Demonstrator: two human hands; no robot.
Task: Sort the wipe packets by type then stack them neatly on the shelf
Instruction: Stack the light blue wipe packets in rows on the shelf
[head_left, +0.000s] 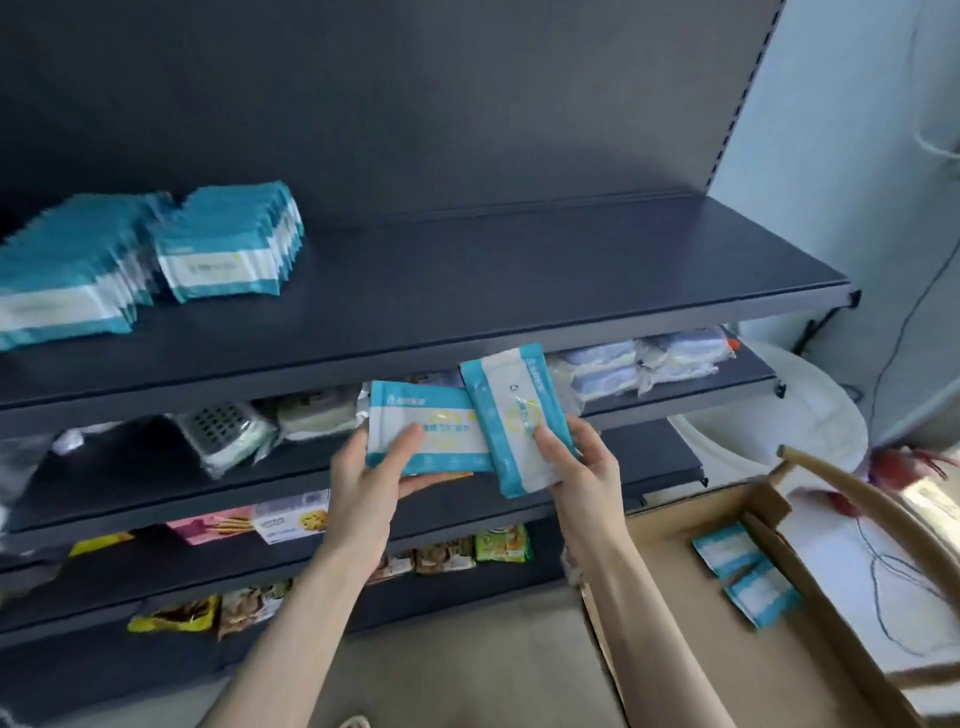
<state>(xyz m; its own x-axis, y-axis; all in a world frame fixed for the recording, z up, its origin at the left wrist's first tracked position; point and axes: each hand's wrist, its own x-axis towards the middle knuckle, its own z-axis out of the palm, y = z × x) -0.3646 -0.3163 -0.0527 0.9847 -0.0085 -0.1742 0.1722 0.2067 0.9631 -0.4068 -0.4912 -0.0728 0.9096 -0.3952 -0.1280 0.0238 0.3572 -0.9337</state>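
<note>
My left hand (366, 486) grips a teal-and-white wipe packet (441, 421) lying level, thumb on its face. My right hand (584, 467) grips a second, similar packet (514, 410) held more upright, overlapping the first one's right end. Both are held in front of the shelf edge, below the top shelf (519, 291). On that shelf, at the left, stand two stacks of teal-and-white packets: a larger one (67, 270) and a smaller one (228, 244) beside it. Two more packets (743, 577) lie in the cardboard box (670, 525) at lower right.
Lower shelves hold wrapped sponges (644, 364), a metal grater (218, 431), biscuit boxes (291, 519) and snack bags (501, 543). A white round bin (800, 410) stands right of the shelving. Cables (888, 566) trail on the floor by the box.
</note>
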